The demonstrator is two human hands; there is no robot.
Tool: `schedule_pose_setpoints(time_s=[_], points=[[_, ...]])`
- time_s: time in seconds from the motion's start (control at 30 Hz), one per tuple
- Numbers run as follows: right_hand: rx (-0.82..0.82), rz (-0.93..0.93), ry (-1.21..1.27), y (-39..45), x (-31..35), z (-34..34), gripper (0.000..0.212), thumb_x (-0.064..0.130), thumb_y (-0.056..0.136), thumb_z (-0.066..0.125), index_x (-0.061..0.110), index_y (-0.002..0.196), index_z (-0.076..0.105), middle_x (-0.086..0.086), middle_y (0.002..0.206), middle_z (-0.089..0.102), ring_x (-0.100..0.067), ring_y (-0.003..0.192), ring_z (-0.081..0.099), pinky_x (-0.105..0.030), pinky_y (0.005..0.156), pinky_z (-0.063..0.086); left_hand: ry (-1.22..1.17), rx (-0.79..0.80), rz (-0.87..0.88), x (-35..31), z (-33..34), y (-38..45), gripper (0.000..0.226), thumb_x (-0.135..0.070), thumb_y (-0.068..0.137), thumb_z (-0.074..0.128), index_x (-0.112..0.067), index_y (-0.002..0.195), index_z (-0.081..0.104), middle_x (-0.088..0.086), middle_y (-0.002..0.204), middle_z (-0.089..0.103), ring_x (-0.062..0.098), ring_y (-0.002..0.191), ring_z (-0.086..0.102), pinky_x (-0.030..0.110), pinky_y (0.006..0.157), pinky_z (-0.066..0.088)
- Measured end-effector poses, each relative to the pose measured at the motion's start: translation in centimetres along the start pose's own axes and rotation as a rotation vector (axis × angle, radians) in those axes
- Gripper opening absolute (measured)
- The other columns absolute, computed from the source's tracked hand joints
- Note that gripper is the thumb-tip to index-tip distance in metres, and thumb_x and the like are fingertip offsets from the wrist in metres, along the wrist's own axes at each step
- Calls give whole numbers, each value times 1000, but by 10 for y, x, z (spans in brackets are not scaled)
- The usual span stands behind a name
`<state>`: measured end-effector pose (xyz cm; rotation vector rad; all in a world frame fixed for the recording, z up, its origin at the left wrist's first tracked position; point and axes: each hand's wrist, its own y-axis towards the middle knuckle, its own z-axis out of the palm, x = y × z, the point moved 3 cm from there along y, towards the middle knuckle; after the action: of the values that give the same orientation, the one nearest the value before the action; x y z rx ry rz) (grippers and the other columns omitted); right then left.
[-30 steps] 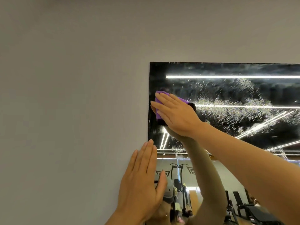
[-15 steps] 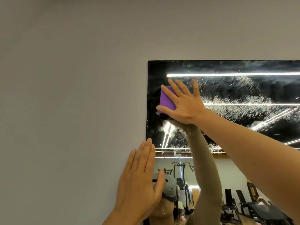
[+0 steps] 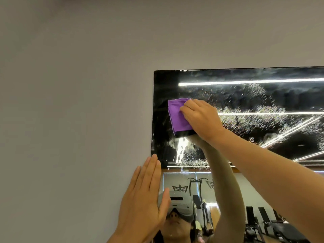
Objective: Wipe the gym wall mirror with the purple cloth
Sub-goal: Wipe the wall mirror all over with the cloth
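Note:
The wall mirror [image 3: 263, 95] fills the right half of the view, its glass speckled with spray droplets and smears. A folded purple cloth [image 3: 178, 116] with a dark lower edge lies flat against the glass near the mirror's upper left corner. My right hand [image 3: 201, 118] presses on the cloth's right part, fingers pointing left, the arm reaching up from the lower right. My left hand [image 3: 143, 204] rests flat and open on the wall at the mirror's left edge, fingers together and pointing up, thumb over the glass.
Grey wall [image 3: 70, 120] spreads to the left of and above the mirror. The glass reflects ceiling light strips, gym benches [image 3: 273, 225] at the lower right, and a person wearing a headset.
My right hand has turned so its fingers point left again, and more of the cloth shows to its left. The view has shifted slightly. The left hand stays on the wall.

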<state>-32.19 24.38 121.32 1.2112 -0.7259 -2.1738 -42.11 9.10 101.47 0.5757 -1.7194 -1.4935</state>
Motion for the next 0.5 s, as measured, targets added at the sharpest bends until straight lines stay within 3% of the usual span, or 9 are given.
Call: schedule_pose_setpoints(time_s=[0.1, 0.17, 0.23, 0.27, 0.3, 0.37, 0.5], points=[[70, 36, -39, -5, 3, 5, 9, 7, 89, 62, 5, 92, 70, -11, 93, 67, -30, 82, 62, -36, 90, 39, 7, -5, -4, -1, 0, 0, 65, -47, 105, 22, -6, 156, 30, 8, 163, 30, 17, 150, 24, 30, 121, 12], [192, 120, -4, -9, 8, 3, 38, 23, 101, 39, 3, 113, 69, -19, 123, 66, -36, 110, 63, -42, 110, 31, 5, -1, -10, -1, 1, 0, 66, -48, 106, 16, -6, 155, 30, 9, 163, 30, 18, 150, 24, 31, 121, 13], [400, 285, 78, -13, 11, -2, 68, 43, 102, 12, 6, 148, 45, -19, 159, 35, -34, 148, 33, -43, 123, 11, 0, 8, -21, -1, 3, 0, 68, -49, 106, 14, -6, 156, 30, 9, 163, 30, 18, 150, 23, 31, 121, 12], [510, 356, 130, -15, 11, -4, 75, 51, 99, 4, 11, 158, 26, -15, 167, 16, -31, 155, 12, -41, 125, 2, -3, 10, -28, -2, 4, 0, 68, -49, 106, 14, -6, 156, 30, 9, 163, 29, 18, 151, 23, 31, 121, 12], [578, 396, 167, -14, 11, -5, 79, 56, 95, 0, 16, 162, 11, -12, 169, 2, -28, 156, -2, -41, 125, -5, -8, 9, -36, -3, 5, 0, 68, -50, 106, 14, -6, 156, 29, 9, 163, 29, 18, 151, 22, 30, 121, 11], [610, 410, 176, -9, 15, -3, 81, 61, 90, -1, 24, 162, -3, -11, 168, -11, -29, 155, -14, -43, 124, -11, -21, 2, -56, -5, 5, 1, 69, -50, 106, 13, -6, 156, 27, 10, 163, 29, 18, 150, 22, 29, 122, 9], [663, 301, 167, 10, 36, 3, 74, 55, 89, -1, 37, 160, -5, -5, 169, -15, -37, 152, -19, -53, 123, -13, -46, -17, -87, -10, 4, 3, 69, -52, 106, 14, -7, 157, 23, 10, 163, 27, 19, 150, 21, 26, 123, 3]])
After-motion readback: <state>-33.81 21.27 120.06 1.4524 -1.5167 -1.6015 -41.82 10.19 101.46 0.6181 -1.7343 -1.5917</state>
